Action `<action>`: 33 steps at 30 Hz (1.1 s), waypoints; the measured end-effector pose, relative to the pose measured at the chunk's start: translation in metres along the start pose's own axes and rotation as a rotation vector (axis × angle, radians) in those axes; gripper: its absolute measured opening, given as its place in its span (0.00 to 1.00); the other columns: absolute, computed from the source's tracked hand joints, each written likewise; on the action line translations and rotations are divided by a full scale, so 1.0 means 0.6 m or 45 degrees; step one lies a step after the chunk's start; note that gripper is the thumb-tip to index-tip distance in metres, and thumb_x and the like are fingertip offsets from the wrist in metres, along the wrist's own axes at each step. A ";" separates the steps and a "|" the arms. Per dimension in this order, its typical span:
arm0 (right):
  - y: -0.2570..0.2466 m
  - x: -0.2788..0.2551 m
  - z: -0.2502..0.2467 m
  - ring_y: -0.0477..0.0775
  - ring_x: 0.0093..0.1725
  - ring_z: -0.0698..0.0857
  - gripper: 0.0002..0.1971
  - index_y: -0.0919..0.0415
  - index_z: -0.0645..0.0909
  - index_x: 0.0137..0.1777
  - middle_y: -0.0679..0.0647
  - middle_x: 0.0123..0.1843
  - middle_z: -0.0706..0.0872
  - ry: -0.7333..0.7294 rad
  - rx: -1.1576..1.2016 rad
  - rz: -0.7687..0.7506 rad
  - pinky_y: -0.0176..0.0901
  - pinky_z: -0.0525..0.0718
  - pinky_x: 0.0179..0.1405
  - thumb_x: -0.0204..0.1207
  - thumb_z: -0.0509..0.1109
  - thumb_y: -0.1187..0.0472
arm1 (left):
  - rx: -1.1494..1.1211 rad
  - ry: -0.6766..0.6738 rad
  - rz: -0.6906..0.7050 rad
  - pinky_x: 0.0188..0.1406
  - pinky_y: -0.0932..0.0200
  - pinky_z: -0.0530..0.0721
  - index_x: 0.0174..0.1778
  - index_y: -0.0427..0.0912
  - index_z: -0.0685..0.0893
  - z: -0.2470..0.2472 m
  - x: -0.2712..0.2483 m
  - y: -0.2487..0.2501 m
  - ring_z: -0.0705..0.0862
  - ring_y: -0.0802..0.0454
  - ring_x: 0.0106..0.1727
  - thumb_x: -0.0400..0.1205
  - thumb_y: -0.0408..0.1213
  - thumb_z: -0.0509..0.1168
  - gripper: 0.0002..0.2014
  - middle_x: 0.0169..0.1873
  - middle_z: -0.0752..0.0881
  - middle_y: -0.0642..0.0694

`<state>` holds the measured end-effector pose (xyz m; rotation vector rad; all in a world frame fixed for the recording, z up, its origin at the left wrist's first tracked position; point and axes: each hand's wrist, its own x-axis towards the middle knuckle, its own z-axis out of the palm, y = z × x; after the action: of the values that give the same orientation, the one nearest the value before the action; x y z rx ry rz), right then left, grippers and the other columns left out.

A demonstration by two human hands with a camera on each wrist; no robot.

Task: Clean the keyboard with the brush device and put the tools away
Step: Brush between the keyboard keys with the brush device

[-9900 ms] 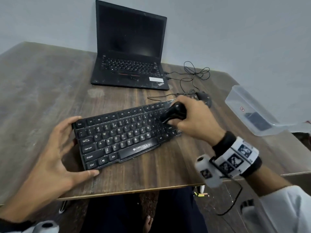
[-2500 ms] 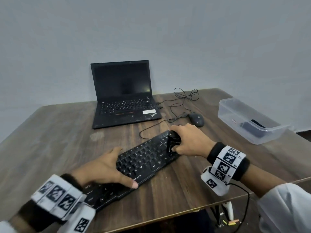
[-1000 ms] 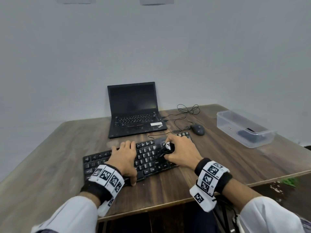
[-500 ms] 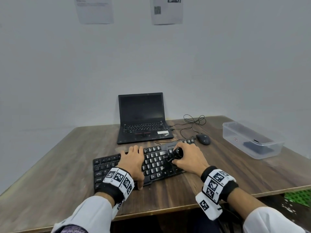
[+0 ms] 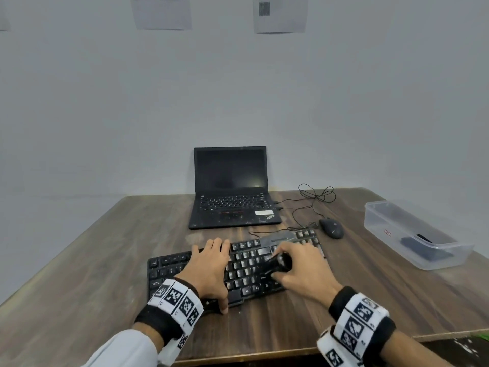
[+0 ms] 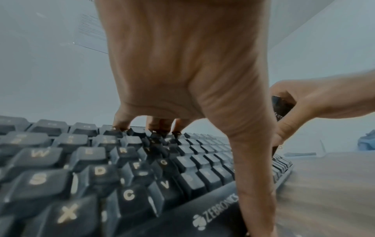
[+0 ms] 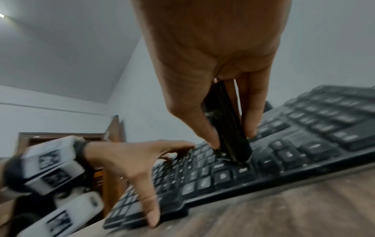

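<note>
A black keyboard (image 5: 246, 268) lies slanted on the wooden table (image 5: 92, 274). My left hand (image 5: 211, 271) presses on its middle, fingers on the far key rows and thumb on the front edge by the space bar (image 6: 215, 213). My right hand (image 5: 293, 268) grips the black brush device (image 5: 277, 264) and holds it tip-down on the keys right of centre. In the right wrist view the brush device (image 7: 227, 125) sits pinched between thumb and fingers, its tip touching the keyboard (image 7: 304, 136). The left wrist view shows the keyboard (image 6: 91, 176) close up.
An open black laptop (image 5: 230, 192) stands behind the keyboard. A black mouse (image 5: 332, 228) and loose cables (image 5: 316, 194) lie at the back right. A clear plastic box (image 5: 381, 207) holding a dark item (image 5: 420, 246) stands at the right edge.
The head view has tilted upward, showing more wall. My left hand moved from the keyboard's left end to its middle. The brush stays on the right-hand keys, shifting only slightly.
</note>
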<state>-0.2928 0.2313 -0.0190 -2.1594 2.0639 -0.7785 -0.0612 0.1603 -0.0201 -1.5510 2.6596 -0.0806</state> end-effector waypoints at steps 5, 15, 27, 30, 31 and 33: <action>0.035 0.048 -0.039 0.49 0.45 0.92 0.11 0.46 0.85 0.47 0.44 0.44 0.94 0.138 0.038 0.164 0.51 0.93 0.53 0.67 0.83 0.51 | -0.016 -0.046 0.017 0.80 0.35 0.65 0.87 0.40 0.49 0.000 0.005 -0.005 0.64 0.45 0.77 0.51 0.62 0.86 0.75 0.75 0.65 0.48; 0.055 0.048 -0.042 0.45 0.44 0.93 0.13 0.47 0.89 0.51 0.43 0.43 0.94 0.116 0.025 0.089 0.53 0.95 0.51 0.67 0.82 0.50 | 0.000 -0.017 0.011 0.79 0.37 0.67 0.88 0.40 0.46 0.002 0.003 -0.002 0.64 0.45 0.78 0.51 0.64 0.85 0.76 0.75 0.63 0.48; 0.024 0.060 -0.046 0.49 0.42 0.92 0.14 0.46 0.89 0.56 0.42 0.39 0.92 0.165 -0.082 -0.068 0.55 0.93 0.48 0.70 0.82 0.57 | 0.140 0.120 0.022 0.75 0.36 0.70 0.87 0.36 0.53 0.010 -0.014 0.010 0.70 0.44 0.72 0.47 0.61 0.82 0.75 0.71 0.68 0.47; 0.004 0.061 -0.035 0.49 0.42 0.93 0.14 0.46 0.89 0.55 0.42 0.40 0.93 0.168 -0.037 -0.136 0.54 0.94 0.48 0.69 0.82 0.59 | 0.166 0.152 0.001 0.72 0.34 0.73 0.85 0.35 0.59 0.016 -0.015 0.012 0.73 0.43 0.69 0.46 0.56 0.81 0.71 0.68 0.72 0.45; -0.011 0.060 -0.029 0.48 0.42 0.93 0.15 0.46 0.89 0.55 0.42 0.40 0.93 0.143 -0.019 -0.183 0.52 0.93 0.48 0.69 0.82 0.60 | 0.169 0.174 -0.004 0.70 0.33 0.74 0.84 0.34 0.61 0.019 -0.016 0.012 0.75 0.42 0.68 0.45 0.54 0.81 0.69 0.67 0.73 0.44; -0.028 0.060 -0.016 0.48 0.42 0.92 0.15 0.46 0.89 0.55 0.43 0.41 0.94 0.095 -0.027 -0.249 0.52 0.93 0.49 0.69 0.82 0.60 | 0.152 0.222 -0.010 0.67 0.32 0.76 0.82 0.33 0.65 0.022 -0.018 0.013 0.77 0.40 0.65 0.43 0.51 0.80 0.67 0.65 0.76 0.42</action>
<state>-0.2821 0.2017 0.0072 -2.4069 1.9214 -0.8724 -0.0618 0.1731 -0.0335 -1.5848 2.7188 -0.3849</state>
